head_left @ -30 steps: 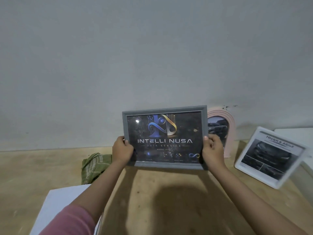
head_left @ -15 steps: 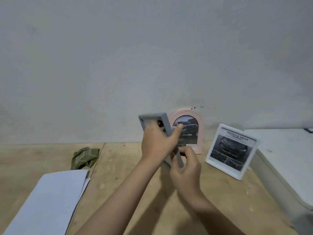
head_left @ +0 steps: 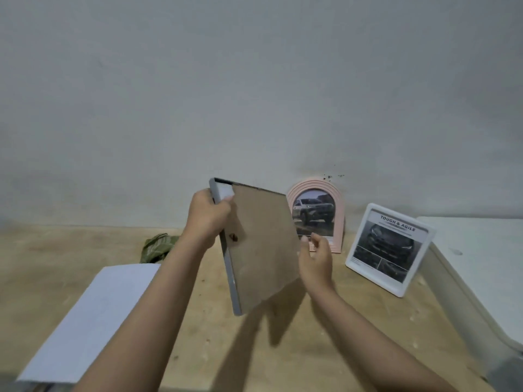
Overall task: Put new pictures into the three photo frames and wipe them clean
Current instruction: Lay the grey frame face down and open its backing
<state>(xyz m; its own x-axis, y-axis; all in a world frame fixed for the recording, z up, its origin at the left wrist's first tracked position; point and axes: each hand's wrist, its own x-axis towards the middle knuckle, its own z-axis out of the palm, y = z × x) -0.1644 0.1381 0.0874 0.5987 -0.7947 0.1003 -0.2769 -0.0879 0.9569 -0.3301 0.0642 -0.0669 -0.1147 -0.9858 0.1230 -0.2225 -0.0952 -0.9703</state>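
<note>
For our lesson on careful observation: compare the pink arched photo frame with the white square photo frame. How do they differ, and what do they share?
The pink arched photo frame has a rounded top; the white square photo frame has straight sides with rounded corners. The pink one stands near the wall, almost upright; the white one stands further forward and right, tilted back. Only the white one's picture carries a headline. Both show vehicle pictures and stand on the wooden table.

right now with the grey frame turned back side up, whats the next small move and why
Probably bring the right hand onto the brown backing board to find its clip. The grey frame is gripped near its top corner by the left hand alone, tilted above the wooden table, back facing the camera. The right hand hovers open at the right edge. Opening the back must come before any picture swap.
</note>
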